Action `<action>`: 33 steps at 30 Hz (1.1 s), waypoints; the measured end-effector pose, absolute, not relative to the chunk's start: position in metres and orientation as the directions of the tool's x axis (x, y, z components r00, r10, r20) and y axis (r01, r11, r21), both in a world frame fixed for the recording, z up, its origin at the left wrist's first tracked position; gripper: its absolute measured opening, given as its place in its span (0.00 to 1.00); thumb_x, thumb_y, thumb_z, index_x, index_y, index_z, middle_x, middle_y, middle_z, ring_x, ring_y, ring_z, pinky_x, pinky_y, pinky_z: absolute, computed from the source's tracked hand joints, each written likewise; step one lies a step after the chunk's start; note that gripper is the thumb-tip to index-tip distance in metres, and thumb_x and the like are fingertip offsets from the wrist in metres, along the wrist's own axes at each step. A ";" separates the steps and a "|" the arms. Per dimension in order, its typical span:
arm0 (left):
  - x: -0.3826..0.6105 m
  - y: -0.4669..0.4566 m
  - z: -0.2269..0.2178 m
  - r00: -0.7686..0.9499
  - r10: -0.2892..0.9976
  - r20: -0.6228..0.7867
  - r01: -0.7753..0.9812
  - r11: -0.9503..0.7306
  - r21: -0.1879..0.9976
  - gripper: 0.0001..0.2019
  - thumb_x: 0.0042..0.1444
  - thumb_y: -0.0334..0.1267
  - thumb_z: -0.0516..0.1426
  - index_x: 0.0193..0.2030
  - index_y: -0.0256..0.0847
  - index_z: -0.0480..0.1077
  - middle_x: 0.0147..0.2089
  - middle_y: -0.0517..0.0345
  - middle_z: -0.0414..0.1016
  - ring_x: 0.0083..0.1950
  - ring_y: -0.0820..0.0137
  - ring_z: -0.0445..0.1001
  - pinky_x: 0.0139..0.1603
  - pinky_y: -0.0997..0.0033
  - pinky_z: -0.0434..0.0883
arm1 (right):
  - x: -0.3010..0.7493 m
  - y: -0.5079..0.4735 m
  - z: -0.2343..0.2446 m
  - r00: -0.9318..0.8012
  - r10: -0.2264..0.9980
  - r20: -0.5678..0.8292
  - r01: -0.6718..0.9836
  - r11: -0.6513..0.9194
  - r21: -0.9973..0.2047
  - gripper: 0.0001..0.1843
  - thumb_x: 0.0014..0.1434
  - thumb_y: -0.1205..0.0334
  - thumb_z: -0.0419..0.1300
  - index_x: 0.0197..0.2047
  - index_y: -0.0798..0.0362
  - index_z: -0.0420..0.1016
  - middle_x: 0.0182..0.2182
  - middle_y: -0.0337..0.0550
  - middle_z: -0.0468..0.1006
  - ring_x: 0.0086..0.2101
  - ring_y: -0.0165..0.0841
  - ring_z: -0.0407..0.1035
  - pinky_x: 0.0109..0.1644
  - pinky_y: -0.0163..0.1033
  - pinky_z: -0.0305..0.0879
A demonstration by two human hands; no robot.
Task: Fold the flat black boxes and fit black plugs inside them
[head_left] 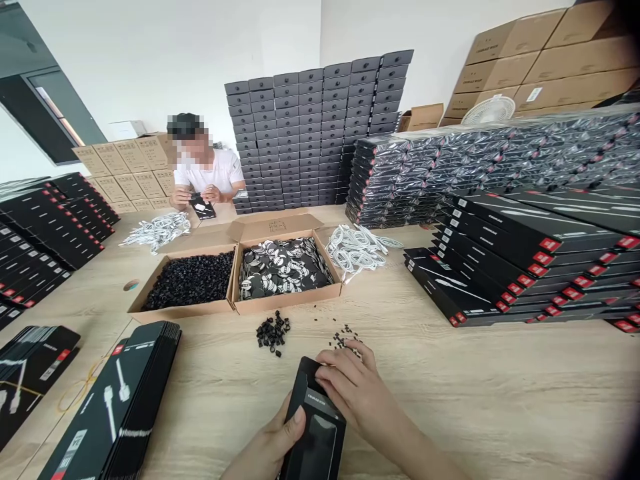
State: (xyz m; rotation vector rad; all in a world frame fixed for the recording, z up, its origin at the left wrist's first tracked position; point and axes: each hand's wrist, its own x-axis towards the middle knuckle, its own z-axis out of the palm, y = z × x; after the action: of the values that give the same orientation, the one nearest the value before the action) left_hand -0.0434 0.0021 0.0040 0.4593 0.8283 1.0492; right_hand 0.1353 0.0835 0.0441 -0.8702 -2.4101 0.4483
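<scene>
Near the front of the table, a black cardboard box (316, 437) with a window panel is tilted up in my left hand (273, 437). The left thumb lies on its front face, and the other fingers are hidden behind it. My right hand (357, 393) has its fingers bent over the box's top end, touching the flap there. Just beyond that hand lie small black pieces (343, 337), too small to name. A pile of black ring-like clips (273, 333) sits to their left.
Open cartons hold black clips (187, 280) and round black-and-white tags (285, 267). White cables (357, 250) lie beside them. Flat packaging stacks (120, 400) stand left, boxed stacks (530, 253) right. Across the table, a person (210, 170) holds a small black package.
</scene>
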 end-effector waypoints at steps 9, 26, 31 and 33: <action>-0.058 -0.003 0.013 0.001 0.855 -0.519 -0.635 0.402 0.660 0.25 0.47 0.52 0.66 0.50 0.43 0.77 0.53 0.48 0.80 0.58 0.56 0.75 0.62 0.60 0.66 | 0.155 0.122 0.030 -0.550 0.822 0.150 0.683 0.545 -0.487 0.09 0.62 0.61 0.57 0.29 0.49 0.71 0.30 0.44 0.77 0.37 0.43 0.69 0.49 0.55 0.59; -0.071 0.000 0.007 -0.143 0.909 -0.392 -0.686 0.195 0.701 0.23 0.40 0.52 0.69 0.43 0.45 0.80 0.49 0.49 0.82 0.56 0.49 0.75 0.62 0.53 0.65 | 0.077 0.160 0.031 -0.594 0.787 0.164 0.414 0.474 -0.777 0.15 0.64 0.66 0.47 0.49 0.50 0.72 0.37 0.42 0.74 0.36 0.35 0.71 0.43 0.43 0.68; -0.058 -0.001 0.020 -0.094 0.922 -0.375 -0.709 0.202 0.676 0.21 0.47 0.47 0.67 0.49 0.48 0.78 0.51 0.52 0.81 0.56 0.54 0.75 0.65 0.55 0.63 | 0.101 0.120 0.052 -0.439 0.899 0.013 0.158 0.092 -0.983 0.13 0.60 0.51 0.60 0.41 0.51 0.77 0.34 0.44 0.78 0.37 0.39 0.75 0.43 0.43 0.71; -0.052 -0.002 0.026 -0.073 0.928 -0.365 -0.720 0.204 0.663 0.21 0.47 0.45 0.67 0.50 0.49 0.77 0.51 0.54 0.81 0.57 0.55 0.75 0.65 0.56 0.62 | 0.107 0.107 0.059 -0.383 0.923 -0.028 0.116 0.018 -0.993 0.14 0.55 0.49 0.65 0.36 0.51 0.79 0.32 0.43 0.80 0.37 0.40 0.74 0.43 0.43 0.70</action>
State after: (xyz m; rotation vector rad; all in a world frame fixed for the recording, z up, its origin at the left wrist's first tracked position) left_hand -0.0523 -0.0015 0.0259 0.2975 0.8909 1.3913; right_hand 0.1071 0.1069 0.0594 -1.0881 -1.5857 1.4406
